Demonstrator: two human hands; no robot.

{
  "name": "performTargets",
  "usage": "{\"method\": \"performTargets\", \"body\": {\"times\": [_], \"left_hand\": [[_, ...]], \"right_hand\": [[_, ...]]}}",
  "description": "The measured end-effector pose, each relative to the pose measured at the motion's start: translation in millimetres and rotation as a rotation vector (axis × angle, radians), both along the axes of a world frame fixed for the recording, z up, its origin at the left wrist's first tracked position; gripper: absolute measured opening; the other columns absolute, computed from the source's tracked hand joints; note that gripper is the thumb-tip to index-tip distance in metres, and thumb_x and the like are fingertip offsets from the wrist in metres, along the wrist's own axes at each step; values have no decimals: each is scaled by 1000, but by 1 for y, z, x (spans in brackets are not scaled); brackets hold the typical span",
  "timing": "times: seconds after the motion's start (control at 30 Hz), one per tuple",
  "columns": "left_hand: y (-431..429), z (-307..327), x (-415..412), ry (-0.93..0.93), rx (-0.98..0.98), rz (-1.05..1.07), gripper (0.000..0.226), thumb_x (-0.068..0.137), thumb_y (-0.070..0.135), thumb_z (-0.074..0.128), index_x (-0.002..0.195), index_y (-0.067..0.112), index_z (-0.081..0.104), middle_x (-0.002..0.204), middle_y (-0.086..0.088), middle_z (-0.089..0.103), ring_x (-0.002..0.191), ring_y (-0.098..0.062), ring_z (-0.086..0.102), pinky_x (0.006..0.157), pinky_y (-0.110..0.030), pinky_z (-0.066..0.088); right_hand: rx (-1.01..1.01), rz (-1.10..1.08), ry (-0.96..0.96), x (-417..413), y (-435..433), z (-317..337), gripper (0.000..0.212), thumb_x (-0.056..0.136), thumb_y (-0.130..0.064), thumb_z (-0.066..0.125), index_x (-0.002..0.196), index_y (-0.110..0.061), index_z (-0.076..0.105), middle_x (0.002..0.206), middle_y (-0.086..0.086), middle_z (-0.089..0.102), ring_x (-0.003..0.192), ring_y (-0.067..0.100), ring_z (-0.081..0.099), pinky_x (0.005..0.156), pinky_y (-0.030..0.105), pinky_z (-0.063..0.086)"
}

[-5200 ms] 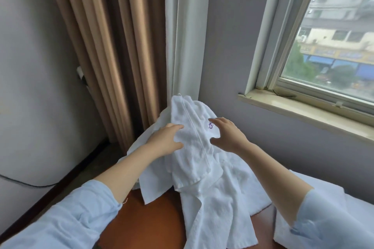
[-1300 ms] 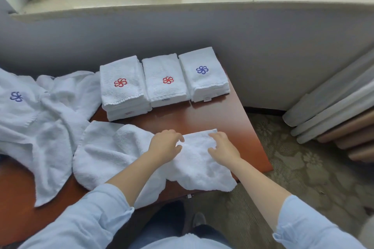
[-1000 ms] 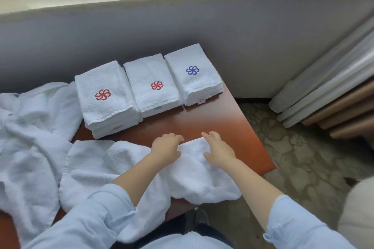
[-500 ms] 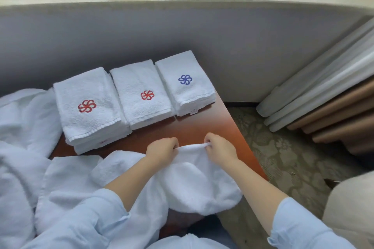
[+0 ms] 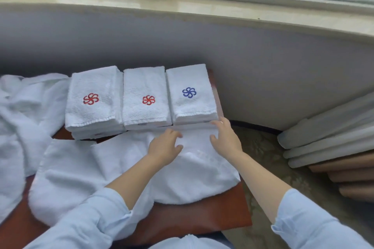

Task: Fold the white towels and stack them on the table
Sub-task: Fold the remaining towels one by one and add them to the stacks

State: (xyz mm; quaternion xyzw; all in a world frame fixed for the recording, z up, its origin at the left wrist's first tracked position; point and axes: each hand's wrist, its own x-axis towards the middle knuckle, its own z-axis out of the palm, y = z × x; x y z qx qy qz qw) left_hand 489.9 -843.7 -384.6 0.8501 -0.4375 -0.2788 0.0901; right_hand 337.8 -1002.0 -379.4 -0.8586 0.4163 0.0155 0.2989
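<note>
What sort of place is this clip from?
Probably a hotel guest room, though that's a guess. Cues: folded white towels with matching embroidered pinwheel logos, a small wooden table under a window sill, and patterned carpet beside bunched curtains.

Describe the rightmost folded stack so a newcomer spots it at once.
Start at the wooden table below the window sill. Three folded towel stacks line its far edge. The right-end stack alone bears a blue pinwheel emblem; the others' are red.

Left hand (image 5: 165, 148), right hand (image 5: 225, 139), both flat.
</note>
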Motion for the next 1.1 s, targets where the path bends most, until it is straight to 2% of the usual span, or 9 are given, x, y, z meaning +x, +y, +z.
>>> {"method": "performTargets", "body": {"times": [0.13, 0.23, 0.47, 0.6, 0.67, 0.77, 0.9, 1.03, 1.1], "left_hand": [[11, -7, -12, 27, 172, 38, 45, 95, 64, 38, 89, 26, 61, 85, 11, 60, 81, -13, 57, 63, -28, 37], [22, -7, -23, 28, 119, 44, 57, 92, 70, 32, 65, 24, 52, 63, 7, 54, 66, -13, 54, 55, -27, 31], [42, 0, -38, 52, 148, -100, 26, 88, 45, 56, 107, 35, 72, 108, 17, 69, 100, -6, 60, 77, -24, 47], [50, 3, -48, 61, 145, -96, 25, 92, 48, 58, 110, 35, 70, 110, 18, 68, 99, -4, 59, 73, -22, 43], [54, 5, -54, 63, 118, -98, 25, 92, 49, 57, 107, 35, 71, 108, 18, 68, 97, -3, 59, 70, -20, 40], [60, 7, -64, 57, 57, -120, 23, 91, 49, 58, 104, 34, 71, 101, 17, 69, 87, -1, 57, 65, -17, 37], [69, 11, -80, 89, 15, -203, 23, 92, 48, 59, 103, 33, 72, 86, 18, 65, 74, 2, 54, 62, -16, 37], [78, 11, -108, 127, 26, -275, 24, 92, 49, 61, 104, 32, 73, 93, 16, 70, 81, -1, 60, 70, -21, 49], [85, 8, -124, 133, 30, -301, 23, 92, 48, 62, 104, 32, 73, 96, 15, 70, 85, -4, 62, 70, -22, 49]], "right_hand": [[175, 232, 59, 2, 11, -16, 39, 94, -18, 52, 131, -29, 58, 137, -8, 54, 125, 14, 50, 99, 32, 47], [192, 484, 166, 2, 21, -21, 50, 89, -13, 48, 134, -34, 56, 144, -5, 45, 134, 20, 34, 102, 34, 43], [170, 775, 385, -12, 33, -23, 38, 92, -17, 53, 127, -32, 57, 166, 3, -10, 150, 30, -17, 122, 44, 5], [45, 796, 345, -22, 41, -18, 27, 90, -16, 54, 115, -25, 59, 161, 6, 19, 149, 33, 7, 117, 42, 19], [6, 764, 292, -30, 42, -12, 21, 86, -10, 53, 102, -23, 56, 126, 0, 51, 124, 27, 41, 86, 27, 37], [18, 652, 233, -46, 48, -1, 25, 82, -3, 48, 93, -26, 45, 92, -7, 50, 88, 23, 52, 58, 27, 30], [78, 483, 147, -76, 67, 15, 49, 82, -3, 48, 121, -32, 39, 95, -3, 56, 72, 18, 51, 55, 29, 36], [92, 476, 234, -111, 93, 22, 49, 85, -3, 52, 125, -29, 57, 128, -5, 57, 100, 21, 61, 78, 32, 54], [96, 446, 263, -131, 105, 22, 43, 86, -4, 52, 121, -26, 63, 128, -4, 58, 106, 23, 60, 84, 35, 54]]}}
